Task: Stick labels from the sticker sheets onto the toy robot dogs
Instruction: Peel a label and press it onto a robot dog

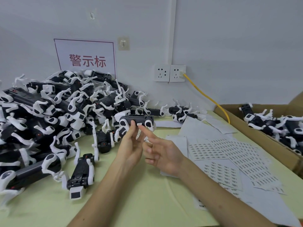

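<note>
Held toy robot dog (136, 120): raised above the middle of the table (131, 202), lying lengthwise left to right, just in front of the pile's right edge.
Label (139, 124): small and white, stuck on the near side of the held toy robot dog.
Left hand (130, 145): grasps the held toy robot dog from below, fingertips pinching its body.
Right hand (164, 154): grasps nothing; index finger (144, 128) stretched out, tip touching the dog just right of the label, other fingers loosely curled.
Pile of toy robot dogs (49, 112): heaped black and white on the left, reaching the far wall.
Sticker sheets (229, 153): spread flat and overlapping on the right, near the right hand.
Cardboard box (255, 133): at the far right, holding more dogs.
Wall: red-lettered sign (86, 58) behind the pile; two sockets (169, 73) with a yellow cable (209, 98) plugged into the right one.
</note>
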The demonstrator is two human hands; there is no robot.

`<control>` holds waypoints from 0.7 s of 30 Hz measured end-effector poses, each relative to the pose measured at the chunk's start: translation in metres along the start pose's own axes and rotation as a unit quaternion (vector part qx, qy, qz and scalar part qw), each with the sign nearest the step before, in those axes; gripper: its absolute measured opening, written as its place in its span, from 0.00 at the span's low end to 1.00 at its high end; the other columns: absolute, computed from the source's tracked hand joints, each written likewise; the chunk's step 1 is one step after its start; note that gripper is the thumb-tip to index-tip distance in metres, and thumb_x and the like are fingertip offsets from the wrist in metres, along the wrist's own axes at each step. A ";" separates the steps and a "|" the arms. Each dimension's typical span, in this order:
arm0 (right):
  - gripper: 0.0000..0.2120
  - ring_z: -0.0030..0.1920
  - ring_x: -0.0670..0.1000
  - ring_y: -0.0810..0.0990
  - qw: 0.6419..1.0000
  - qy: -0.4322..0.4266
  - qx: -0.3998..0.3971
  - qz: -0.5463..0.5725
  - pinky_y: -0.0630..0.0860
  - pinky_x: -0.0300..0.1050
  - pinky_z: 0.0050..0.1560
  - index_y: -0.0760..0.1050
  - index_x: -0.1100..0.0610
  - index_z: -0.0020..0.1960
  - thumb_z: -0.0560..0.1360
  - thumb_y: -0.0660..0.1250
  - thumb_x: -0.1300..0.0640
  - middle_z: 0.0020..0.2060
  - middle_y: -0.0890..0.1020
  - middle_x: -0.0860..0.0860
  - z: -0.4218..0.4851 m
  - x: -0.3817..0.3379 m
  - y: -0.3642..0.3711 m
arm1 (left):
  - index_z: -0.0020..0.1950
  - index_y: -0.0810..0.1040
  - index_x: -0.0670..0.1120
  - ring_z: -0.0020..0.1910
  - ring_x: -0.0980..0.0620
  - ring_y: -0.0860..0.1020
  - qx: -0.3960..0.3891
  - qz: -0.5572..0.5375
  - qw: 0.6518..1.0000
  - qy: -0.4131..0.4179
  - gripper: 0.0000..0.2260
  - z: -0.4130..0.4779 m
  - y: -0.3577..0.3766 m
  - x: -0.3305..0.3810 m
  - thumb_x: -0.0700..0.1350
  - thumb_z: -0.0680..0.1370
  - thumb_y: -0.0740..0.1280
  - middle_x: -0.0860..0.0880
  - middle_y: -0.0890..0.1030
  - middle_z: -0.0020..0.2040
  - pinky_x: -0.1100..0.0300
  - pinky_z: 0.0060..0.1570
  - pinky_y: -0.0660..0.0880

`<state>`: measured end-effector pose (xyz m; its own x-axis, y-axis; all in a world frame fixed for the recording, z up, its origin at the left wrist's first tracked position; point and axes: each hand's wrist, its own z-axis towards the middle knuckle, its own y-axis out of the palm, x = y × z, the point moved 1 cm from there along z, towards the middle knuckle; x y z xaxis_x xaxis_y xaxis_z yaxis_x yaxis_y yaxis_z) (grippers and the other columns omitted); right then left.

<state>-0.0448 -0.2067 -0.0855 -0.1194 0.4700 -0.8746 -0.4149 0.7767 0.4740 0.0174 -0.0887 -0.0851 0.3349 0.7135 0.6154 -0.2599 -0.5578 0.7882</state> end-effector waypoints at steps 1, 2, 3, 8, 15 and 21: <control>0.26 0.30 0.48 0.61 1.000 -0.002 0.001 0.005 0.64 0.41 0.36 0.72 0.42 0.74 0.78 0.65 0.54 0.35 0.70 0.50 0.000 0.000 0.000 | 0.41 0.82 0.49 0.48 0.53 0.86 -0.002 0.005 1.000 -0.007 0.12 -0.001 0.000 -0.001 0.56 0.71 0.74 0.55 0.86 0.43 0.55 0.43 0.83; 0.26 0.30 0.48 0.61 1.000 -0.003 0.001 0.009 0.65 0.41 0.35 0.72 0.42 0.75 0.78 0.65 0.55 0.35 0.70 0.50 0.000 0.001 0.000 | 0.41 0.82 0.49 0.45 0.51 0.86 -0.002 0.012 1.000 -0.016 0.12 -0.001 0.000 -0.001 0.57 0.71 0.73 0.53 0.86 0.43 0.55 0.40 0.83; 0.26 0.30 0.48 0.61 1.000 -0.006 0.002 0.012 0.65 0.41 0.35 0.71 0.42 0.75 0.78 0.64 0.55 0.35 0.70 0.50 0.000 0.001 0.000 | 0.40 0.83 0.49 0.41 0.49 0.86 -0.001 0.021 0.999 -0.025 0.12 -0.002 0.001 -0.001 0.58 0.72 0.73 0.51 0.87 0.44 0.55 0.39 0.83; 0.24 0.31 0.48 0.60 1.000 -0.012 0.011 0.009 0.64 0.42 0.36 0.72 0.42 0.74 0.79 0.63 0.55 0.35 0.71 0.49 0.000 0.000 -0.001 | 0.40 0.86 0.48 0.63 0.47 0.82 -0.001 0.016 1.000 -0.012 0.09 0.000 0.000 0.000 0.53 0.73 0.73 0.50 0.86 0.51 0.46 0.66 0.76; 0.24 0.31 0.48 0.59 0.999 -0.016 0.022 0.021 0.66 0.41 0.35 0.73 0.42 0.74 0.79 0.64 0.56 0.34 0.71 0.50 0.000 0.000 -0.001 | 0.46 0.82 0.46 0.73 0.48 0.75 -0.007 0.004 1.000 -0.007 0.07 0.001 0.000 0.000 0.48 0.73 0.73 0.47 0.84 0.53 0.46 0.77 0.66; 0.26 0.32 0.49 0.58 1.000 -0.015 0.014 0.007 0.65 0.42 0.36 0.72 0.42 0.75 0.78 0.64 0.56 0.35 0.70 0.50 0.001 -0.001 -0.001 | 0.43 0.84 0.46 0.72 0.49 0.75 0.004 0.010 1.000 -0.001 0.05 0.002 -0.001 -0.001 0.47 0.73 0.74 0.47 0.83 0.57 0.46 0.77 0.66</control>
<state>-0.0437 -0.2075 -0.0855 -0.0980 0.4920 -0.8651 -0.3880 0.7816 0.4885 0.0195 -0.0898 -0.0868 0.3318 0.7007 0.6316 -0.2595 -0.5759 0.7752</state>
